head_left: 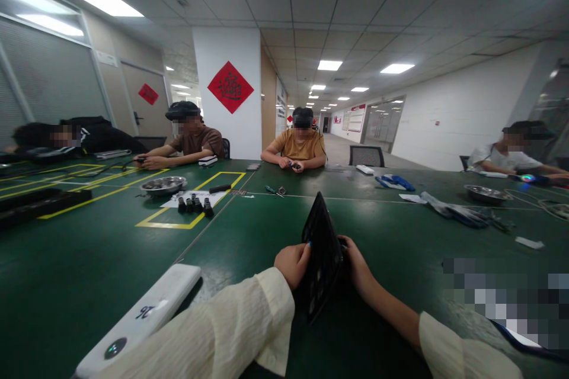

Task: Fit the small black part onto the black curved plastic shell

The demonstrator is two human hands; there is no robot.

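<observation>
A flat black panel [320,272], dark and roughly rectangular, stands tilted on edge above the green table. My left hand [293,263] grips its left face, with the thumb laid against the surface. On the other side my right hand [354,263] holds the panel's right edge, and most of its fingers are hidden behind it. What kind of panel it is cannot be made out. Near my left forearm lies a white power bank-like device [146,314] marked 26.
Black cylindrical parts [195,206] stand on paper inside a yellow-taped rectangle, beside a metal bowl [163,185]. Pliers [276,190] lie beyond the panel. Gloves [453,211] and a second bowl [488,193] are at the right. Several people sit around the green table [249,243].
</observation>
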